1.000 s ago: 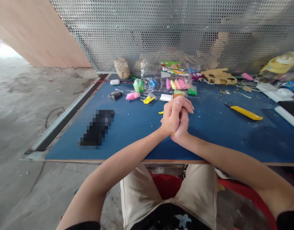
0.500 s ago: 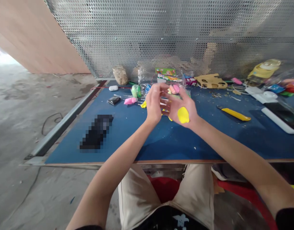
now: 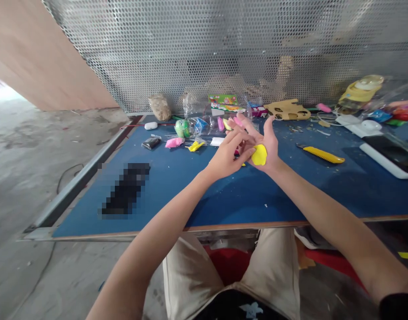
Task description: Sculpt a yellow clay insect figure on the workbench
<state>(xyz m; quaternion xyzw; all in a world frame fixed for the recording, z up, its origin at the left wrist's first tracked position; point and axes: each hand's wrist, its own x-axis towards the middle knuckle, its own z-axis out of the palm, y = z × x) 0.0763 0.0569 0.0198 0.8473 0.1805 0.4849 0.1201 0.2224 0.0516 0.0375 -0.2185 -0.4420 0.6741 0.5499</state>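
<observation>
A person flattens out an open right hand (image 3: 269,141), palm up, above a blue tabletop (image 3: 204,200), with a flattened disc of yellow modeling clay (image 3: 259,155) lying at the heel of the palm. The left hand (image 3: 227,156) reaches across with bent fingers, its thumb touching the disc's near-left edge; whether it grips the clay cannot be told.

Beyond the hands, a pink packet (image 3: 174,142), a yellow packet (image 3: 196,146) and a black packet (image 3: 152,142) lie near a white case (image 3: 151,126). Clear plastic packaging with a green printed label (image 3: 223,99) sits before a perforated metal screen (image 3: 150,49). At right, a yellow-handled utility knife (image 3: 320,154) lies well apart from the hands, between them and a black-and-white device (image 3: 390,155). A tan cut-out panel (image 3: 288,110) and a yellow bottle (image 3: 361,94) stand toward the back. At left lies a dark, pixelated object (image 3: 126,189).
</observation>
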